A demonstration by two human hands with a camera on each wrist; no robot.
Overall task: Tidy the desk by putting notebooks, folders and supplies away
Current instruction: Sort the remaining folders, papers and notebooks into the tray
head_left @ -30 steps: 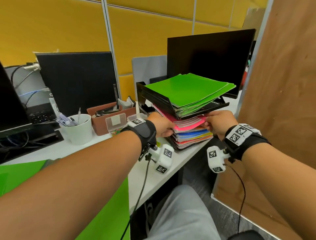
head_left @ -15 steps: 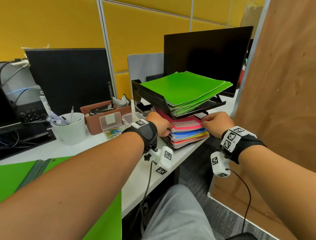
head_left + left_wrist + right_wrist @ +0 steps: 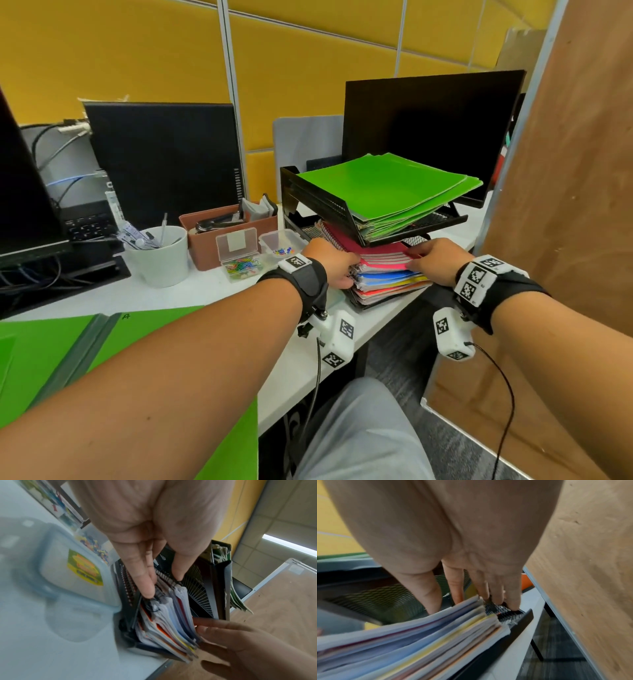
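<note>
Head view: notebooks point(image 3: 385, 270) lie stacked in the tray's point(image 3: 301, 192) lower tier; left hand point(image 3: 334, 262) and right hand point(image 3: 436, 258) press straight-fingered against their edges. Green folders point(image 3: 51, 349) remain on the near-left desk point(image 3: 205, 291).

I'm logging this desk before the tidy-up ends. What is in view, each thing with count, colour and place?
notebook stack: one, mixed colours, lower tray of rack
folders: several, green, top tray
tray rack: one, black mesh, desk's right end
green folders: a few, near left on desk
paperclip box: one, clear, beside rack
pin box: one, clear
organiser: one, brown
cup: one, white, holding pens
monitors: three, black
left hand: on stack's spiral edge
right hand: on stack's right side
</note>
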